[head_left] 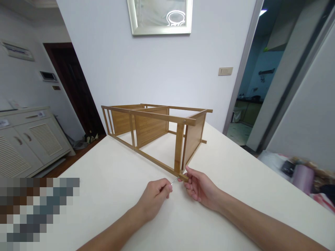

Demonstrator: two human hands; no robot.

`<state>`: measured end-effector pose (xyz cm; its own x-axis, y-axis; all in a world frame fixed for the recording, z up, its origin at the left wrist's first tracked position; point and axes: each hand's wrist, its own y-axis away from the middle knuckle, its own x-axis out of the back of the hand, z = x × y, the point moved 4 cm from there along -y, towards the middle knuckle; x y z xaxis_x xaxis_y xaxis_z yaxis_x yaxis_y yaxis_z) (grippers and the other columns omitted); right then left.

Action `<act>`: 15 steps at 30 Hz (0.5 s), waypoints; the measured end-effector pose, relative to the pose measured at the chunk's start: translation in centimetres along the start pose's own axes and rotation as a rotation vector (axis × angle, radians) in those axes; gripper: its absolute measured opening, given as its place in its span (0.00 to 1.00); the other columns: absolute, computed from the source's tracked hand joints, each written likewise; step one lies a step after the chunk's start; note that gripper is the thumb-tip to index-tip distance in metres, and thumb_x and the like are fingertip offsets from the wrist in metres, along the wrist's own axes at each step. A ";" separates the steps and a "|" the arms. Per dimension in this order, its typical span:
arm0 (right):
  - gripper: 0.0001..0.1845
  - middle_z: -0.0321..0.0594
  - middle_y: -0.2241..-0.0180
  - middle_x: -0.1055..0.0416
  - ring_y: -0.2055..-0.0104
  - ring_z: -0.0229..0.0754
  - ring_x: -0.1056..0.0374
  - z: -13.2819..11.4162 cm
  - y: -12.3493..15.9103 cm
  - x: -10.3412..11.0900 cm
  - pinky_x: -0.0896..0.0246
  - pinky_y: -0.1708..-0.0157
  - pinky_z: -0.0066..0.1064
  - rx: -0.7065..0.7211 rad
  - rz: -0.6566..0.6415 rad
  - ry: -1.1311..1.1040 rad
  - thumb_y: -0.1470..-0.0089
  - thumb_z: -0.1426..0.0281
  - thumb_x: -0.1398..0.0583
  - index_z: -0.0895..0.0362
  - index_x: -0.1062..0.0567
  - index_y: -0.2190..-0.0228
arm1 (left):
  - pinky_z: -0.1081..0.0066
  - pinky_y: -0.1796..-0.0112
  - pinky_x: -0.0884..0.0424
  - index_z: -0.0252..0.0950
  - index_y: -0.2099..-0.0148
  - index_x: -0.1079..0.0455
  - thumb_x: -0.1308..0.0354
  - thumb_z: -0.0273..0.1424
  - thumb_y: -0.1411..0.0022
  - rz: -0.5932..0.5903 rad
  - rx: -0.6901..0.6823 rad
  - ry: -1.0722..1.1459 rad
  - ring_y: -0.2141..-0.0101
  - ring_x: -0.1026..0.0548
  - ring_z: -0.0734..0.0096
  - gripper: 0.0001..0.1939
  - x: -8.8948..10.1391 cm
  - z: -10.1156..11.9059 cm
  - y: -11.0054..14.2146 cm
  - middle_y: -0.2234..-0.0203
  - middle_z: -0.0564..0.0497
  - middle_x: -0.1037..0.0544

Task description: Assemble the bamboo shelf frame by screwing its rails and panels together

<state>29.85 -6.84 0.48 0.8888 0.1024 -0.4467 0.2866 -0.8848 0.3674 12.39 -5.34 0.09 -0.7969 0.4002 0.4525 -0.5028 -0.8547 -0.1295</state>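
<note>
A bamboo shelf rack (154, 127) lies on its side on the cream table (235, 181). My left hand (155, 198) is closed in a pinch on a thin metal tool (174, 181), whose tip meets the rack's near corner. My right hand (199, 187) grips that same near corner (184, 176) of the rack's frame, thumb on top and fingers curled under it.
A white cabinet (28, 136) stands at the left by a dark door (73, 87). An open doorway (251, 94) lies to the right. Cluttered items, including a purple cylinder (302, 177), sit beyond the table's right edge. A framed picture (159, 17) hangs on the wall.
</note>
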 end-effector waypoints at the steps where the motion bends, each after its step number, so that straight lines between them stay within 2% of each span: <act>1: 0.24 0.30 0.84 0.37 0.90 0.29 0.45 0.0 0.0 0.0 0.61 0.92 0.21 0.001 -0.002 0.002 0.36 0.54 0.48 0.62 0.26 0.67 | 0.72 0.71 0.39 0.36 0.71 0.33 0.50 0.40 0.34 -0.004 0.046 0.079 0.75 0.34 0.73 0.16 0.0 -0.3 -0.1 0.79 0.54 0.30; 3: 0.24 0.30 0.84 0.37 0.89 0.29 0.45 0.1 0.1 0.0 0.61 0.91 0.21 0.004 -0.010 0.006 0.37 0.53 0.47 0.61 0.27 0.68 | 0.73 0.72 0.38 0.35 0.70 0.31 0.47 0.42 0.37 -0.011 0.100 0.208 0.77 0.34 0.74 0.17 0.1 -0.6 -0.4 0.79 0.53 0.28; 9: 0.25 0.30 0.84 0.37 0.90 0.29 0.44 0.2 0.0 0.1 0.61 0.92 0.21 0.014 -0.013 0.010 0.38 0.52 0.47 0.61 0.27 0.68 | 0.74 0.76 0.37 0.31 0.70 0.28 0.38 0.47 0.44 -0.094 0.142 0.428 0.81 0.31 0.76 0.21 -0.5 -0.8 -0.8 0.79 0.48 0.22; 15: 0.24 0.31 0.84 0.36 0.90 0.29 0.44 0.1 -0.2 0.1 0.60 0.92 0.21 0.019 -0.018 0.003 0.37 0.53 0.47 0.62 0.27 0.68 | 0.73 0.76 0.33 0.30 0.69 0.27 0.33 0.50 0.49 -0.166 0.235 0.617 0.82 0.26 0.73 0.25 -1.4 -0.6 -0.5 0.76 0.45 0.19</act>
<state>29.85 -6.75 0.27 0.8847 0.1199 -0.4504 0.2958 -0.8912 0.3438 13.56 -5.22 -1.02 -0.7957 0.5880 -0.1456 -0.6043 -0.7869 0.1246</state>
